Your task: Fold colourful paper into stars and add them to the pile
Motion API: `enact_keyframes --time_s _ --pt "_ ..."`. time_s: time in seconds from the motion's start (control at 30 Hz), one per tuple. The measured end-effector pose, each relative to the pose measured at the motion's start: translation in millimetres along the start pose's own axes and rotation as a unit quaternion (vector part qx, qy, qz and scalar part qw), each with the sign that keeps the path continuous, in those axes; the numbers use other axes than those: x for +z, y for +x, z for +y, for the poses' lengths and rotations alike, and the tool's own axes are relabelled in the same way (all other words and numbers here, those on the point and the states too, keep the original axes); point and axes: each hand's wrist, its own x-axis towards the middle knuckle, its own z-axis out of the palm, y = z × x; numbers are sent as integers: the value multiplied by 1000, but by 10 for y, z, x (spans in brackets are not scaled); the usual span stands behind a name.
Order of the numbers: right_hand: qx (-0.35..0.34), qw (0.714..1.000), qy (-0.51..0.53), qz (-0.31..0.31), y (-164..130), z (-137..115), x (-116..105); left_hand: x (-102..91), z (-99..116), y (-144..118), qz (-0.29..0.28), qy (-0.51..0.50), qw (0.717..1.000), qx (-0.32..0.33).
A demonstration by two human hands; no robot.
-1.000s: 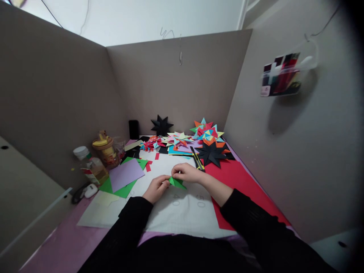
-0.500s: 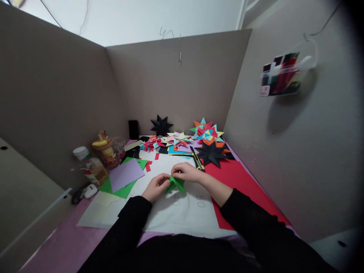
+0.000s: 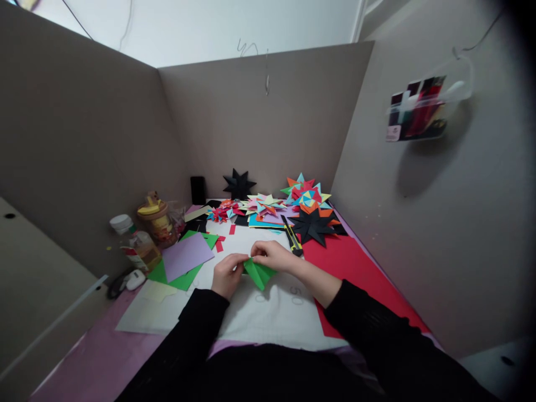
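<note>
Head view, from where I watch remotely: both hands meet over a folded green paper piece [image 3: 258, 272] at the middle of the bench [image 3: 100, 357]. The left hand [image 3: 226, 274] has its fingers curled onto the piece's left edge, pinching it; the right hand [image 3: 273, 256] grips its upper corner between thumb and fingers, so both are closed on the paper. The piece sits on or just above a white sheet [image 3: 268, 312] marked with faint numbers; I cannot tell whether it touches. Left of the hands lie a lilac sheet [image 3: 186, 255] over a green sheet [image 3: 167, 277], with small red scraps [image 3: 219, 243] near them. A red sheet [image 3: 352, 268] lies to the right. Just beyond the right hand rests a yellow-and-black cutter [image 3: 292, 237]. Farther back sit a black paper star [image 3: 312, 226], a pile of coloured paper stars [image 3: 268, 207] and another black star [image 3: 239, 183] leaning against the partition. Jars and a bottle [image 3: 144, 234] stand at the left wall.
</note>
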Motion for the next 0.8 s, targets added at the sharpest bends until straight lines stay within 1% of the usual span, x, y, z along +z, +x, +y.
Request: enact_keyframes --time_s 0.1,0.2,0.27,0.3,0.37,0.5,0.57,0.67,0.73,0.8 --pt "16 999 37 -5 -6 10 14 -11 -17 -5 12 37 999 31" --pt "17 999 44 -11 -7 25 23 -7 6 -13 -24 64 996 49" --pt "12 999 41 -12 -6 35 33 -3 27 -16 -44 75 995 45" --pt "11 999 43 -12 -4 40 39 -2 35 -16 -45 76 995 41" --pt "18 998 60 -12 -1 53 56 -1 44 -16 -32 73 996 35" --pt "24 991 131 -17 4 85 103 6 37 -19 -6 50 998 30" --pt "18 988 151 -10 3 98 123 14 29 -23 -9 35 999 15" --pt "9 991 133 4 -2 103 129 23 29 -25 -31 14 999 -35" --pt "6 993 117 4 -6 100 122 24 39 -26 -47 4 997 -67" --pt "10 993 115 -5 -7 96 113 25 49 -28 -52 -5 995 -85"
